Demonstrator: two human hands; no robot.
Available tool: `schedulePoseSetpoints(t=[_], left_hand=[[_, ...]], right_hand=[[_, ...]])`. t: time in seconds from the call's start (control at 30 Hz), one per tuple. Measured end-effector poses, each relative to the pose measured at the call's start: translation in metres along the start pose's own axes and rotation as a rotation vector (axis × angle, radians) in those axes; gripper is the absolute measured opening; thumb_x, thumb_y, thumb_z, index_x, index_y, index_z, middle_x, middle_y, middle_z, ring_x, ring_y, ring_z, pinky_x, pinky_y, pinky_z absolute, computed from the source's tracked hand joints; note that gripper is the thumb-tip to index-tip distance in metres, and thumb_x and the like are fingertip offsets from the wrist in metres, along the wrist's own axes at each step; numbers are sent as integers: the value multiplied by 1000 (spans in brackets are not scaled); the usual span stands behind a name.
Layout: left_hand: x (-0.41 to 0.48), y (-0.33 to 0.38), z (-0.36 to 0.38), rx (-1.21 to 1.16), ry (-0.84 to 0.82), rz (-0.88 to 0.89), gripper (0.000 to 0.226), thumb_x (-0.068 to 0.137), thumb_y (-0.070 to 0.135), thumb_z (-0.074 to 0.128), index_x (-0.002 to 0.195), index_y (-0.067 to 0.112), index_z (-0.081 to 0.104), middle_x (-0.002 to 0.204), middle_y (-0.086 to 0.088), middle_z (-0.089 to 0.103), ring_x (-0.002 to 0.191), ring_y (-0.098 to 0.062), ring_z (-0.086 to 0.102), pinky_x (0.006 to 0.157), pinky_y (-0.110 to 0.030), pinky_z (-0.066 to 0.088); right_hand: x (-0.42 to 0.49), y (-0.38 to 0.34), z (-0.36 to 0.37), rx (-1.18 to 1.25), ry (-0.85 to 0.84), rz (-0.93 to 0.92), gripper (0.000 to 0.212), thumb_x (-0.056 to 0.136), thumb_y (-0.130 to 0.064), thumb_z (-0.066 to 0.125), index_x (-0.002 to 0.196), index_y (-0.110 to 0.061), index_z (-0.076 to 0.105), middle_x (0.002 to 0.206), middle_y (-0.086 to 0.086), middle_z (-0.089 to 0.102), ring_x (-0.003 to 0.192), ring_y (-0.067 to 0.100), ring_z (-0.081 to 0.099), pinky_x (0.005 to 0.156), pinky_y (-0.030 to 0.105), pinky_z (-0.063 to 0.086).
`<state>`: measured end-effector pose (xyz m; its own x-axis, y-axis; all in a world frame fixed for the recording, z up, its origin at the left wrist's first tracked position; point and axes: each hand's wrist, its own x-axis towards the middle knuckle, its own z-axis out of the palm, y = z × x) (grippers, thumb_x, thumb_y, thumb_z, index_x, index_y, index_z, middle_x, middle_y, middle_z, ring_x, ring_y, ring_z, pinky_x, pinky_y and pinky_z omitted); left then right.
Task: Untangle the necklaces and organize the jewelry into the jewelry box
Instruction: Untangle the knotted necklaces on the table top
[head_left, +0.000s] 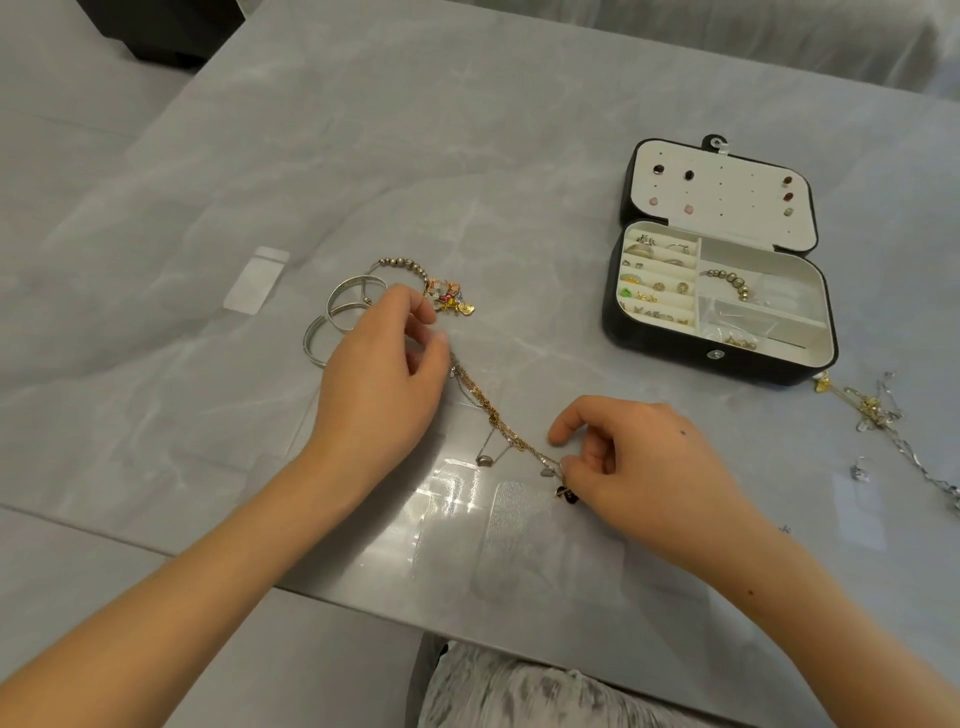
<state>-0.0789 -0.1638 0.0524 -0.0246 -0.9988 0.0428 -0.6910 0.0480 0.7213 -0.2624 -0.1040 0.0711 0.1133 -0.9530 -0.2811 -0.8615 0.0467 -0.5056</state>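
Observation:
A bunch of thin gold and silver necklaces (493, 415), twisted together, stretches across the grey table between my hands. My left hand (382, 374) pinches its upper end near the thumb and fingertips. My right hand (644, 462) pinches its lower end, where a dark pendant (566, 493) hangs; two small grey pendants (485, 460) lie beside the chains. The black jewelry box (613, 332) stands open at the right, with rings and earrings in its cream compartments, a beaded bracelet (730, 280) inside, and studs on its lid panel.
Silver bangles (343, 301) and a beaded charm bracelet (441, 296) lie just behind my left hand. More tangled gold and silver chains (878, 410) lie right of the box. Small clear plastic bags (257, 278) lie on the table, one (514, 530) near the front edge.

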Motion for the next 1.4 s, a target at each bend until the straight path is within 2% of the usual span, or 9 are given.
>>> schedulePoseSetpoints(t=[0.07, 0.2, 0.57, 0.7, 0.8, 0.87, 1.1, 1.3, 1.4], left_hand=[[-10, 0, 0, 85, 7, 110, 10, 86, 23, 61, 89, 22, 51, 84, 7, 52, 72, -8, 48, 65, -11, 36], [-31, -5, 3, 202, -210, 219, 14, 77, 30, 70, 80, 23, 59, 79, 12, 47, 75, -8, 44, 65, -10, 32], [-33, -13, -16, 199, -384, 278, 24, 73, 12, 72, 90, 28, 64, 87, 15, 49, 82, -3, 44, 73, -8, 31], [-38, -14, -18, 236, -309, 513, 20, 79, 17, 54, 90, 23, 69, 93, 9, 59, 86, -13, 50, 77, -21, 37], [-44, -13, -14, 311, -304, 679, 25, 84, 25, 49, 95, 22, 71, 96, 8, 64, 87, -18, 52, 74, -34, 37], [-46, -15, -12, 363, -299, 745, 25, 87, 29, 48, 93, 21, 72, 94, 9, 65, 84, -20, 55, 74, -34, 35], [-44, -18, -17, 367, -315, 729, 17, 84, 28, 55, 74, 20, 66, 95, 12, 66, 86, -14, 57, 76, -33, 33], [-43, -22, -22, 369, -376, 717, 19, 84, 30, 52, 74, 22, 65, 102, 12, 66, 95, -11, 58, 83, -29, 29], [-42, -24, -23, 360, -399, 720, 18, 82, 32, 52, 74, 22, 65, 107, 12, 67, 105, -9, 55, 87, -30, 30]], right_hand=[[-1, 1, 0, -15, 8, 0, 19, 81, -18, 57, 83, -37, 52, 60, -10, 54, 63, 3, 50, 58, 12, 33], [-1, 3, 2, -63, 44, 3, 16, 83, -20, 55, 87, -36, 53, 62, -10, 54, 65, 6, 50, 59, 13, 33], [2, 5, 2, -1, 134, 10, 18, 85, -13, 54, 86, -30, 60, 66, -10, 57, 62, 3, 48, 57, 15, 34], [-3, 6, 4, -113, 196, -50, 6, 84, -27, 62, 90, -27, 62, 81, -12, 48, 78, 9, 45, 65, 23, 34], [-6, 7, 7, -179, 201, -139, 15, 75, -32, 72, 84, -22, 65, 81, -10, 46, 78, 11, 40, 60, 15, 28], [-7, 6, 8, -219, 177, -170, 15, 75, -32, 73, 83, -21, 66, 81, -8, 49, 77, 12, 40, 58, 20, 28], [-12, 4, 3, -306, 57, -156, 16, 92, -34, 51, 95, -23, 62, 99, -7, 53, 93, 13, 42, 76, 24, 36], [-15, 7, -1, -264, -5, -135, 10, 90, -29, 55, 98, -26, 60, 98, -9, 51, 90, 8, 40, 77, 21, 36], [-17, 9, -3, -199, -42, -121, 14, 87, -22, 58, 101, -26, 59, 91, -11, 48, 80, 6, 42, 67, 15, 33]])
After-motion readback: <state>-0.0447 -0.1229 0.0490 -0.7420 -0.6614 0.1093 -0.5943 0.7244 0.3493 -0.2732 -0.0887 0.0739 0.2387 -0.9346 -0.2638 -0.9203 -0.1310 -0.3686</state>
